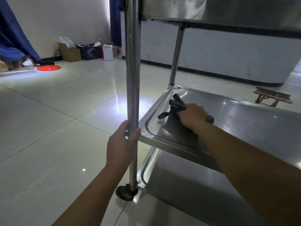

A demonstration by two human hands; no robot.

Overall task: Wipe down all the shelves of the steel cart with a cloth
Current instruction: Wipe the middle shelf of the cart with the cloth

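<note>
The steel cart has three shelves: a top shelf (228, 12), a middle shelf (254, 121) and a bottom shelf (187, 181). My right hand (193, 115) grips a bunched dark cloth (176, 103) and holds it down on the middle shelf near its left end. Dark ends of the cloth stick out past my fingers. My left hand (121, 144) grips the cart's near left upright post (132, 79) at the height of the middle shelf.
A caster (126, 193) sits under the post on the glossy tiled floor. A cardboard box (69, 52), a dark crate (91, 52) and a red dish (48, 68) lie by the far wall. A white counter (228, 56) stands behind the cart, with a small wooden stool (272, 97) beside it.
</note>
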